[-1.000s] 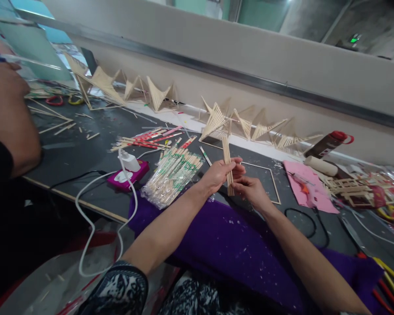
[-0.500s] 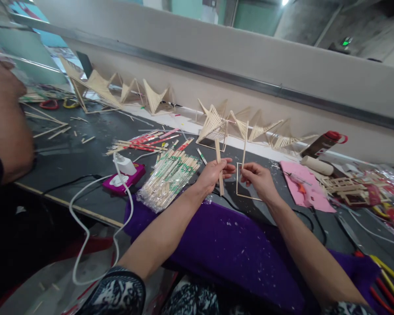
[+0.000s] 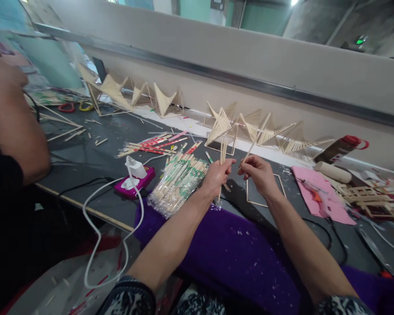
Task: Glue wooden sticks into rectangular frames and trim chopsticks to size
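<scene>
My left hand [image 3: 216,176] is closed around a small bundle of wooden chopsticks [image 3: 223,151], held nearly upright. Just to the right, my right hand [image 3: 256,173] pinches a single chopstick [image 3: 250,149], tilted with its top to the right. A thin rectangular stick frame [image 3: 256,204] lies flat on the dark table, partly hidden by my right hand and wrist. Left of my left hand lies a pile of plastic-wrapped chopsticks [image 3: 179,181] with green print.
Stick models [image 3: 221,124] line the wall. A purple power socket [image 3: 134,186] with a white cable sits left. Rightward are a glue gun [image 3: 317,197] on pink paper [image 3: 304,175] and a dark bottle [image 3: 336,149]. A person's arm [image 3: 19,118] is at far left.
My right hand has lifted its chopstick off the stick frame's corner and tilted it, moving closer to my left hand. The bundle in my left hand has fanned out slightly. The view shifted left.
</scene>
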A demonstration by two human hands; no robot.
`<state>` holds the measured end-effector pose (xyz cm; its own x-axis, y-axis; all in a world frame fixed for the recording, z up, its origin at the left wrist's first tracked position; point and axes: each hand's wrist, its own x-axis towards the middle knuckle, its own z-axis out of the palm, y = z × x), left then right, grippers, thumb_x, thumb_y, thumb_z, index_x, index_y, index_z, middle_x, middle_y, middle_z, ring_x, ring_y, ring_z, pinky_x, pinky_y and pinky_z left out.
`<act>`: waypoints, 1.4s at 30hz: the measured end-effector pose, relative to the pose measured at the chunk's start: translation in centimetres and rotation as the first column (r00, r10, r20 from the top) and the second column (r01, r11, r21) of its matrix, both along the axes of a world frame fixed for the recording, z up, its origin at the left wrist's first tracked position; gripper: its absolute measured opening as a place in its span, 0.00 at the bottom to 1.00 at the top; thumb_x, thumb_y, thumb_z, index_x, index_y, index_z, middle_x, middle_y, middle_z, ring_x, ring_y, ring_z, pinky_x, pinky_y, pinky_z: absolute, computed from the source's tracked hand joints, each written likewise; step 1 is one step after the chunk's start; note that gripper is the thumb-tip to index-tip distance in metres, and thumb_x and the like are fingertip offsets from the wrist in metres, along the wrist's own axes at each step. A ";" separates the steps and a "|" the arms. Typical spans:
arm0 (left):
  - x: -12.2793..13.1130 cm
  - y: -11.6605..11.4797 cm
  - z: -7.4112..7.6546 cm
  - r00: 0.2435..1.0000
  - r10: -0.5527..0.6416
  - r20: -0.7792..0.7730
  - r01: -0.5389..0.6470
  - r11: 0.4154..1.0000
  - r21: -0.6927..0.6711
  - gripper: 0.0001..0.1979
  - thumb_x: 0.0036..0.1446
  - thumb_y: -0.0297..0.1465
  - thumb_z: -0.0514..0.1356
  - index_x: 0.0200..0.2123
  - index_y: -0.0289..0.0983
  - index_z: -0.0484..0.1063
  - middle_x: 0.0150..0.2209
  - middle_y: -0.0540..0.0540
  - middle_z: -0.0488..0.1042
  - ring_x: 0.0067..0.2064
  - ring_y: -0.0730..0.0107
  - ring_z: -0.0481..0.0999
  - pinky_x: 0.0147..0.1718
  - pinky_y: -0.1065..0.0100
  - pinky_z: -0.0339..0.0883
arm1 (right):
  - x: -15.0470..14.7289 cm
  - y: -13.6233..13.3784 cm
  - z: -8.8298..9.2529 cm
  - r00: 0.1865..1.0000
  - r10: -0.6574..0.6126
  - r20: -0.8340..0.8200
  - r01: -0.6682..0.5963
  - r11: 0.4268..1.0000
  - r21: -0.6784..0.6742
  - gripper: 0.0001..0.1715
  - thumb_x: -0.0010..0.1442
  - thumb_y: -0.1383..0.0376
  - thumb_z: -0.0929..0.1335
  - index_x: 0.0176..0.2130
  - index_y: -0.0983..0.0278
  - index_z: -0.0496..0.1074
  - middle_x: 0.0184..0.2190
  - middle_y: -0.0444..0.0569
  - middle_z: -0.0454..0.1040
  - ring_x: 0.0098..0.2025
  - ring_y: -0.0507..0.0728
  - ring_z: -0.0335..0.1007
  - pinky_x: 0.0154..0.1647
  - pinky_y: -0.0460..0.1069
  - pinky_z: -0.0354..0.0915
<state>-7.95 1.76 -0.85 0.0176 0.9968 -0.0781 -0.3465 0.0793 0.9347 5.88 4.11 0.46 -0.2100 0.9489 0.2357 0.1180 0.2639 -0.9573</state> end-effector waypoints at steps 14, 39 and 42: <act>1.0 -3.8 -1.3 0.615 0.195 -0.764 -0.037 0.975 0.219 0.13 0.46 0.18 0.56 0.17 0.37 0.59 0.17 0.49 0.56 0.40 0.51 0.71 0.45 0.55 0.55 | 4.5 -0.3 3.1 0.991 -0.127 -0.048 0.132 0.982 0.137 0.09 0.51 0.60 0.68 0.27 0.64 0.68 0.24 0.44 0.69 0.23 0.48 0.66 0.19 0.42 0.58; -4.5 4.1 7.9 0.704 0.160 -0.692 0.078 0.951 0.299 0.07 0.44 0.29 0.62 0.29 0.31 0.74 0.23 0.47 0.74 0.25 0.74 0.73 0.22 0.75 0.66 | 1.5 -1.6 2.2 0.861 -0.095 0.499 -0.143 0.897 0.419 0.13 0.57 0.61 0.65 0.43 0.62 0.69 0.34 0.48 0.74 0.29 0.52 0.66 0.32 0.48 0.59; -7.1 8.0 7.2 0.595 0.215 -0.774 0.042 0.954 0.297 0.06 0.44 0.28 0.61 0.27 0.31 0.72 0.21 0.48 0.73 0.23 0.75 0.72 0.21 0.76 0.65 | 2.0 -2.0 2.8 0.848 -0.114 0.517 -0.144 0.891 0.431 0.12 0.57 0.62 0.65 0.42 0.62 0.70 0.33 0.48 0.74 0.30 0.52 0.67 0.32 0.47 0.60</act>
